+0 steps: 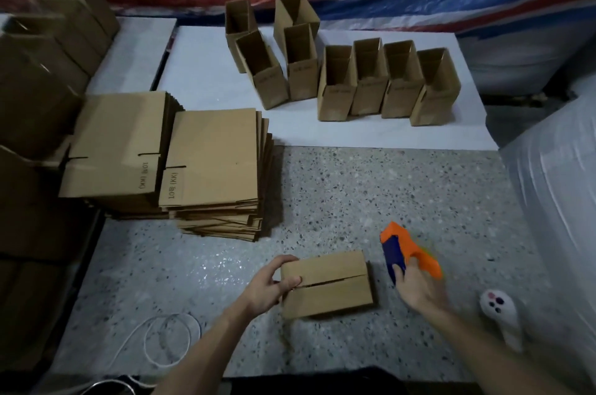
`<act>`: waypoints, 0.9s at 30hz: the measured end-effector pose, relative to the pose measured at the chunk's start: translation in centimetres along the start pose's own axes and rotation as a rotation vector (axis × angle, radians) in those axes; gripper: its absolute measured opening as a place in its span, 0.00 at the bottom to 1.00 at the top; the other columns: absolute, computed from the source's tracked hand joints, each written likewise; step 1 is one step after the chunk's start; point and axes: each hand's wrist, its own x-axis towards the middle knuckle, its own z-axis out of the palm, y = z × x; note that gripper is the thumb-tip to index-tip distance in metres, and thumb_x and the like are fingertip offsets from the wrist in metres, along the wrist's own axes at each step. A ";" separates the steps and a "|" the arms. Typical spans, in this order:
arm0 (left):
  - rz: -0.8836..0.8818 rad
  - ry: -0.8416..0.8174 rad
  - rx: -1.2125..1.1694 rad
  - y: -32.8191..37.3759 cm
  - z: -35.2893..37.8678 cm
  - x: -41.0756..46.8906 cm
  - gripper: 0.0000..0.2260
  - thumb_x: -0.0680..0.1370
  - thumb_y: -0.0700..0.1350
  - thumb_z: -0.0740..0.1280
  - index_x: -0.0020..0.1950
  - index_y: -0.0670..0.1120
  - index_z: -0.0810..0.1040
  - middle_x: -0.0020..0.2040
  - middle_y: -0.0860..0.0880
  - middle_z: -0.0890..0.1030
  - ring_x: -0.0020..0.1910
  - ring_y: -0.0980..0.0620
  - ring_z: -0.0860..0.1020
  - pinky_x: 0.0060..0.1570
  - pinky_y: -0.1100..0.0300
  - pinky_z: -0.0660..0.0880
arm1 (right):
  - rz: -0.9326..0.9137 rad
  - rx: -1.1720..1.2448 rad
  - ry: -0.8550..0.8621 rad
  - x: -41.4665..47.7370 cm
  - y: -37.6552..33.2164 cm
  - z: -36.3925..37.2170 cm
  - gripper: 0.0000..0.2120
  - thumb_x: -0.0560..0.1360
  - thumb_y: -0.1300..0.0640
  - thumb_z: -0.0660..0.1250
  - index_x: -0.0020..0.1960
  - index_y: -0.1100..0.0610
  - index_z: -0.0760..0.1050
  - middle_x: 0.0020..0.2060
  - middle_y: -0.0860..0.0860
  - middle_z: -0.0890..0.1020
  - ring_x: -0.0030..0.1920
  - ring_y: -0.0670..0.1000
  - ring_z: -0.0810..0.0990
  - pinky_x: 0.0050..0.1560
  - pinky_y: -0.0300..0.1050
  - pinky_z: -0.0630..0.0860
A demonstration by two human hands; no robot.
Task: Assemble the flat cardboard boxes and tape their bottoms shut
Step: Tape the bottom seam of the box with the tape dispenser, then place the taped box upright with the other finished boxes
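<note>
The box [325,285] lies on the table [354,188] before you, closed flaps upward, with the seam running left to right. Your left hand [271,286] clamps its left end, thumb on top and fingers curled over the edge. Press both flaps level to close the seam. Your right hand [419,288] appears to wrap its fingers round the tape dispenser [409,249], though blur obscures the grip. Centre the tape on the seam and draw it straight across.
</note>
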 end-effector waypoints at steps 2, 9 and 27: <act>-0.037 -0.024 -0.023 0.1 0.0 -0.1 0.14 0.81 0.46 0.68 0.66 0.54 0.73 0.60 0.47 0.75 0.54 0.45 0.79 0.50 0.51 0.80 | -0.016 0.083 -0.066 -1.2 -0.8 1.4 0.15 0.84 0.47 0.57 0.61 0.58 0.69 0.45 0.55 0.82 0.46 0.57 0.82 0.41 0.46 0.74; -0.204 0.004 -0.199 0.3 0.4 0.0 0.19 0.81 0.46 0.68 0.70 0.53 0.68 0.60 0.51 0.75 0.56 0.50 0.76 0.47 0.55 0.78 | 0.155 0.567 -0.007 -2.5 -6.6 0.3 0.31 0.82 0.39 0.56 0.77 0.58 0.60 0.74 0.59 0.67 0.72 0.60 0.67 0.70 0.56 0.66; -0.597 0.118 -0.665 1.4 1.8 -0.5 0.33 0.72 0.77 0.57 0.51 0.47 0.74 0.48 0.39 0.80 0.46 0.36 0.77 0.35 0.41 0.79 | 0.088 0.871 -0.042 -3.2 -9.7 1.7 0.28 0.74 0.31 0.66 0.60 0.52 0.77 0.57 0.51 0.82 0.57 0.56 0.80 0.56 0.48 0.74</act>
